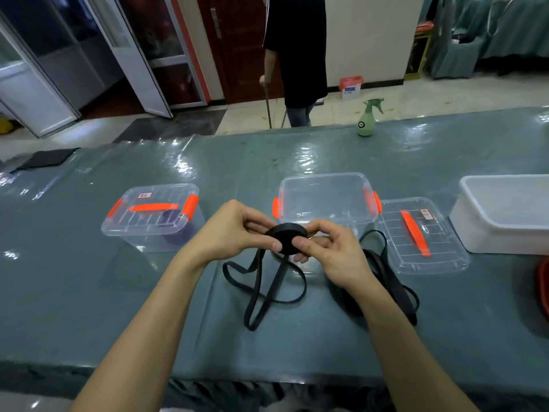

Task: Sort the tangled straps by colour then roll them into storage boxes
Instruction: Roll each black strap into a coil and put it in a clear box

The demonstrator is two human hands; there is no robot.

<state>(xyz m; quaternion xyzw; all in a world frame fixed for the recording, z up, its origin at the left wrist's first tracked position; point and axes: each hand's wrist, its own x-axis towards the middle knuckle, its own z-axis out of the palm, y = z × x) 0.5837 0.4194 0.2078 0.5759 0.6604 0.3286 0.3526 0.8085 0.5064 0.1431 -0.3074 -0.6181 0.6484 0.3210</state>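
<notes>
Centrally, above the table edge, the left hand (231,230) and right hand (332,251) both pinch a flat black strap coil (285,237), thumbs on its near face and fingers curled behind; the coil's far side is hidden by the fingers. A loose black strap tail (277,272) hangs from the coil and loops on the teal plastic-covered table (89,292). A second black strap pile (392,281) lies just right of the right wrist, partly hidden by the forearm, so I cannot tell whether it joins the coil. An open clear plastic box with orange latches (323,176) sits behind the hands, its near wall blocked by them. A clear lid with an orange handle (439,242) lies flat beside it on the right. A closed clear plastic box with an orange handle (151,215) stands to the left; there is something dark inside, too blurred to make out, and the label is unreadable. A white plastic tub (490,233) is cut off at the right edge. A red rounded object (543,286) is also cut off there. A pale green spray bottle (367,120) stands at the table's far edge. A person in a black top (297,55) stands beyond, cropped at the top.
</notes>
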